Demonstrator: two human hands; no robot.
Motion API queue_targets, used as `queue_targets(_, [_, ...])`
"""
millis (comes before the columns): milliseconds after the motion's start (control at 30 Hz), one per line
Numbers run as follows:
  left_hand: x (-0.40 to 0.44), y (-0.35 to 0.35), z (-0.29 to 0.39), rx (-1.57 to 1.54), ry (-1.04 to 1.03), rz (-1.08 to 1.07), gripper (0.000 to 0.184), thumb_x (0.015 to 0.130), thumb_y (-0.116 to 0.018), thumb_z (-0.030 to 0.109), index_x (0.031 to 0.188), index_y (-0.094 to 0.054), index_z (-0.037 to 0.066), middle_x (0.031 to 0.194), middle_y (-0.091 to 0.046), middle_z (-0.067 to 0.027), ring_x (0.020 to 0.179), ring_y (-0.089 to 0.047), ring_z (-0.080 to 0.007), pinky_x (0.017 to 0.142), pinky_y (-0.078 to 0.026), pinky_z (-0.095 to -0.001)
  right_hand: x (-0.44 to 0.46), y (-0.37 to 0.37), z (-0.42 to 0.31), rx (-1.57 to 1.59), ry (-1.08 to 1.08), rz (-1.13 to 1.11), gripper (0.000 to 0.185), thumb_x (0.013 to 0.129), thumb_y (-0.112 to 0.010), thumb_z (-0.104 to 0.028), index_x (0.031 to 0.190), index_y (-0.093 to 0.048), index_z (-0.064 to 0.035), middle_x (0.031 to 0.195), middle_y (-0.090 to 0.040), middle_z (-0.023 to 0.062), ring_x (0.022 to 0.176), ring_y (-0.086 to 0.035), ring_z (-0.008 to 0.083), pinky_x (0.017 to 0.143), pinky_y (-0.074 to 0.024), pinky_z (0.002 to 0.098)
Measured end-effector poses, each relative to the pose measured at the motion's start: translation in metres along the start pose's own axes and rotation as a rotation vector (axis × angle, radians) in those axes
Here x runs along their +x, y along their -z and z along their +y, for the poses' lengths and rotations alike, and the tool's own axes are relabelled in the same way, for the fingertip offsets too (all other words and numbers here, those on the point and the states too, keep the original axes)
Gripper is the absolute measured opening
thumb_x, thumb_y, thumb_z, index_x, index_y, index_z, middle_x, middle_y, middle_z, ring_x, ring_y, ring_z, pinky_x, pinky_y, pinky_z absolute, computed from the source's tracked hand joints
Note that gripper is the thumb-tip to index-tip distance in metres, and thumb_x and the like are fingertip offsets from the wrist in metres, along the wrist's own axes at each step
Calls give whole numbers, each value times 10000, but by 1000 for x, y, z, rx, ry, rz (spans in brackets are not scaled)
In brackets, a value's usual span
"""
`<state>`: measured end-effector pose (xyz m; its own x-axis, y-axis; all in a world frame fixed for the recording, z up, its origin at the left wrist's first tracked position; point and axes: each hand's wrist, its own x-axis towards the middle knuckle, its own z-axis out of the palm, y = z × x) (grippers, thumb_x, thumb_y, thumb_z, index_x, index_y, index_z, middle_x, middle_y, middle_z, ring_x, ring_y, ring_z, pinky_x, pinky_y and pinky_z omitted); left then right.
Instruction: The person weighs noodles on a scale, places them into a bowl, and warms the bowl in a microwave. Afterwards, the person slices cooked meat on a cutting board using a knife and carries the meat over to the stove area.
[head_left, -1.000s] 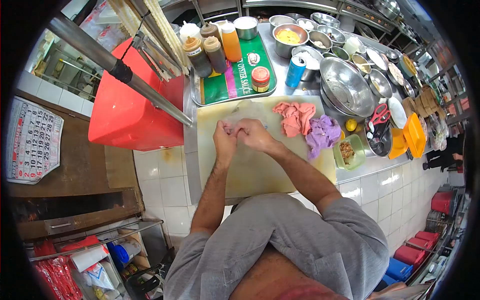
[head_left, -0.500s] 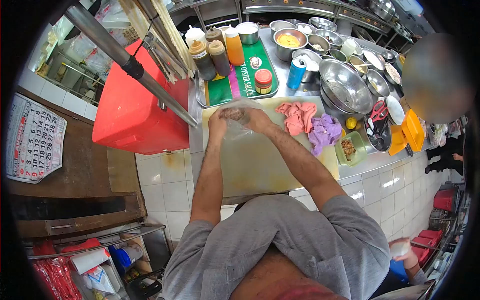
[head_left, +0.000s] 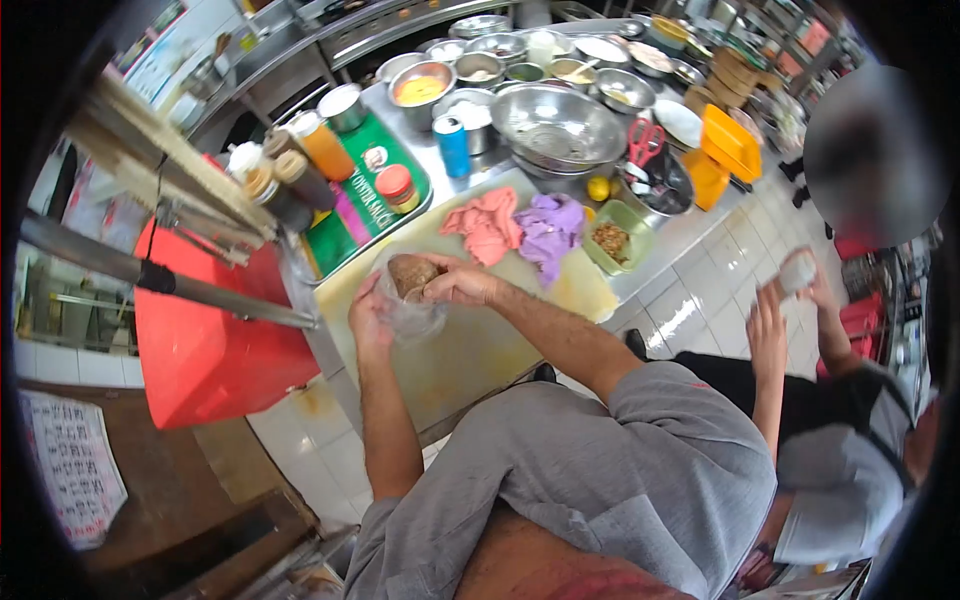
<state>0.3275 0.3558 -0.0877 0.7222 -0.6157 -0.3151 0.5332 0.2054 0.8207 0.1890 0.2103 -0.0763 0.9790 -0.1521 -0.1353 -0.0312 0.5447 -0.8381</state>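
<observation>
Over the cutting board [head_left: 400, 385], a clear plastic bag [head_left: 415, 322] is held between my hands. My left hand [head_left: 370, 318] grips the bag's left side. A brown, rounded lump [head_left: 410, 274], its kind unclear, sits at the top of the bag. My right hand [head_left: 462, 283] has its fingers closed on the lump's right edge; the bag partly covers the fingertips. Beyond my right hand lie a pink cloth [head_left: 482, 225] and a purple cloth [head_left: 550, 232].
A green tray [head_left: 345, 205] bears sauce bottles [head_left: 322, 150] and a red-lidded jar [head_left: 397, 187]. Nearby are a blue can [head_left: 452, 147], a large steel bowl [head_left: 560, 125] and a green container [head_left: 618, 245]. A red cooler [head_left: 215, 350] stands left. Another person [head_left: 845, 480] at right holds something white.
The view has turned right, and the table appears rotated. The brown lump now shows more plainly at the bag's top, with my right hand on it. The other person shows more fully.
</observation>
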Motion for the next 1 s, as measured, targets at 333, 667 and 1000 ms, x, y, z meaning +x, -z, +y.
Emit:
queue_targets(333, [18,94,-23,967,-509,278,375,759,-485,32,1124,-566,14,993,-589,-104,880,-559,-216,823,-429,-384,-59,7,18,-1338,279,522,708,723,-707,-301,1287,-393,-10,1237,-439,206,1168,-406,347,990,-314,431])
queue_targets(667, [-97,-66,-15,1457,-1227,27,342,754,-613,130,1096,-614,131,1231,-479,-94,1177,-399,-296,995,-223,-497,-153,6,-5,-1039,480,697,529,810,-665,-246,1250,-443,-52,1056,-481,144,951,-481,279,818,-408,358])
queue_targets(1000, [-85,-74,-35,1420,-964,-44,319,792,-636,271,1080,-598,137,1226,-464,-66,1186,-390,-256,1007,-142,-541,-316,-1,40,-844,229,1020,310,815,-648,-89,1108,-566,-26,805,-517,45,695,-507,121,624,-440,247])
